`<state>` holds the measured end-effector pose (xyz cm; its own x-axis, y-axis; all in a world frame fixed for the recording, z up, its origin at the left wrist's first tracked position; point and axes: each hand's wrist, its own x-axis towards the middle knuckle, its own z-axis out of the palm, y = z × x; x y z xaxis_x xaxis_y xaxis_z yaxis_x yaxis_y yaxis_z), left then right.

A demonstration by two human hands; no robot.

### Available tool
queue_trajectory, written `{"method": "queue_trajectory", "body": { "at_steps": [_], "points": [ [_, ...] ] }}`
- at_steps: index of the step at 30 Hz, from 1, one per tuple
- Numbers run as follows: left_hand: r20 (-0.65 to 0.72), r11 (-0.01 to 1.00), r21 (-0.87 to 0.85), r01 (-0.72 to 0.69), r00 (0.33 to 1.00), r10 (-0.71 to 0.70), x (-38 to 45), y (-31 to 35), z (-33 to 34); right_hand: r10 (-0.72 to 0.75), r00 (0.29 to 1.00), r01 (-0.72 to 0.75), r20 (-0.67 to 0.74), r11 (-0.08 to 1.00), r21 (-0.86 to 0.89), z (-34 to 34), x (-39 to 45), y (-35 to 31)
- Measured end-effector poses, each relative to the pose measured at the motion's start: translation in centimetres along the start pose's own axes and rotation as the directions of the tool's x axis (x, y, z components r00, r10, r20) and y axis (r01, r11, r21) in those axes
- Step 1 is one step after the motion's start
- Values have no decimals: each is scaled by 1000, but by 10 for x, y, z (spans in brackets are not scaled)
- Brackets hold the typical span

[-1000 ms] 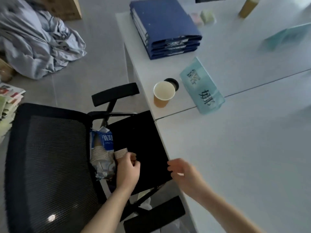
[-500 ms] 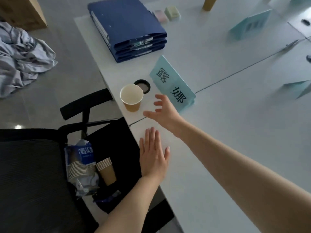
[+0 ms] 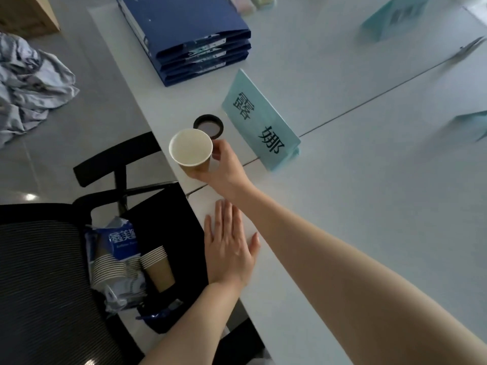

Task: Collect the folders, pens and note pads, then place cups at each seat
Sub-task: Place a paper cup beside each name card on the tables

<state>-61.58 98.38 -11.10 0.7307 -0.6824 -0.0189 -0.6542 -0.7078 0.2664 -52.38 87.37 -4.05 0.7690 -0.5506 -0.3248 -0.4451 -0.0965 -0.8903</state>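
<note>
My right hand [image 3: 224, 169] grips a brown paper cup [image 3: 191, 148] with a white inside, near the white table's left edge [image 3: 163, 133]. My left hand [image 3: 228, 246] lies flat, fingers straight, on the table edge nearer to me. A short stack of brown cups [image 3: 158, 267] and an opened blue-and-white pack of cups [image 3: 113, 256] lie on the black chair seat below. A pile of blue folders [image 3: 189, 30] rests at the table's far left corner, with pale note pads [image 3: 253, 1] beyond it.
A teal name card [image 3: 261, 122] stands just right of the cup; a black cable grommet [image 3: 208, 125] sits behind it. More teal cards [image 3: 392, 19] stand farther right. A black mesh chair [image 3: 39, 280] fills the lower left. Crumpled grey cloth [image 3: 29, 85] lies on the floor.
My right hand reached forward from the table's edge to the cup and closed round it. My left hand left the cups on the chair and settled flat on the table.
</note>
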Motion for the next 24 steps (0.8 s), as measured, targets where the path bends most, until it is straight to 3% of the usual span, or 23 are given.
{"method": "queue_trajectory", "body": {
  "at_steps": [9, 14, 17, 24],
  "points": [
    [5, 995, 67, 69, 998, -69, -1, 5, 1, 6, 994, 6, -105, 994, 110, -94, -67, 52],
    [-6, 921, -2, 390, 921, -390, -9, 65, 4, 29, 980, -21, -197, 999, 42, -159, -87, 93],
    [-21, 857, -28, 514, 857, -514, -7, 99, 16, 13, 979, -12, -204, 1000, 7, -189, -83, 107],
    [-52, 828, 78, 556, 831, -553, -5, 98, 30, -35, 995, 33, -95, 999, -26, -191, -54, 104]
  ]
}}
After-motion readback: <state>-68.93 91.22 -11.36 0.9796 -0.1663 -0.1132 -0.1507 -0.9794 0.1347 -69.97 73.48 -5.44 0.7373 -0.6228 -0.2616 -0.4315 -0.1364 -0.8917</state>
